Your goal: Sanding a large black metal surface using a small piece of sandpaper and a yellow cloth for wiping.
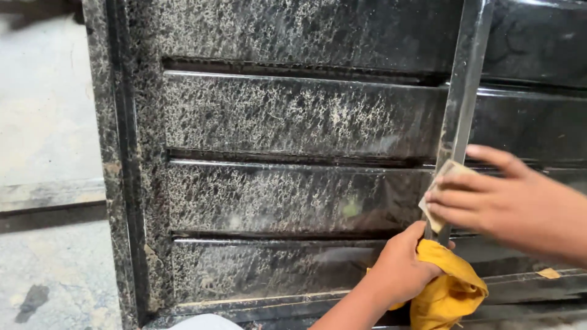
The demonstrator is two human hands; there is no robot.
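A black metal gate (pixel 287 116) with horizontal slats fills the view, its left part speckled with pale dust. My right hand (pixel 501 198) presses a small piece of tan sandpaper (pixel 441 183) against the upright bar (pixel 461 91) of the gate. My left hand (pixel 400 266) is closed around a bunched yellow cloth (pixel 449 290) at the foot of that bar, just below the sandpaper.
A grey concrete floor (pixel 46 122) lies to the left of the gate frame (pixel 116 183). A small tan scrap (pixel 548 273) rests on a lower slat at the right. Something white (pixel 205 322) shows at the bottom edge.
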